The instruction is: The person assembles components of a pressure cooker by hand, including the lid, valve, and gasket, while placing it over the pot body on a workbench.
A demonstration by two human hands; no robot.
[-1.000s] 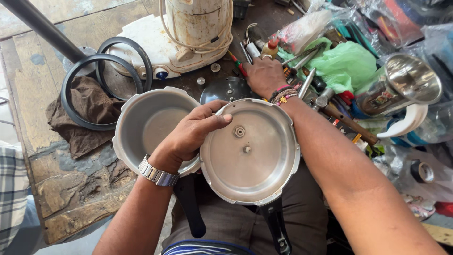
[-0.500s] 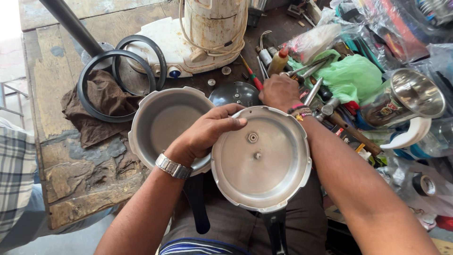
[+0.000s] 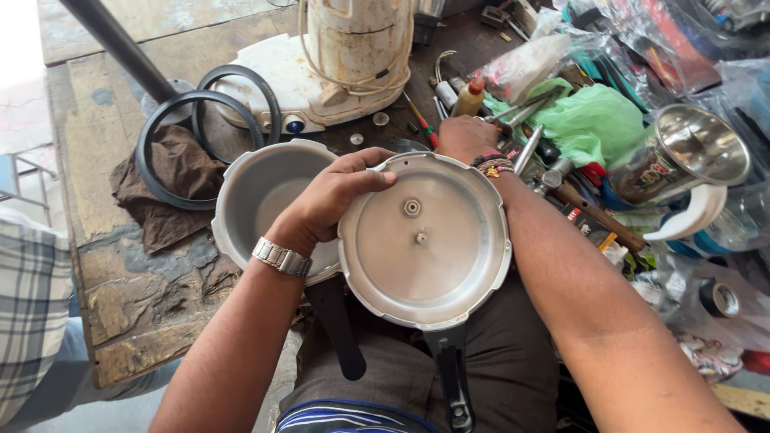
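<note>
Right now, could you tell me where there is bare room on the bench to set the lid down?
Bare wood shows at the bench's left edge, left of the black rubber rings and brown cloth, and in front of the cloth. Right of the lid, tools and bags crowd everything.

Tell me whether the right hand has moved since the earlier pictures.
No. The right hand stays among the tools behind the lid, beside the green bag.
</note>
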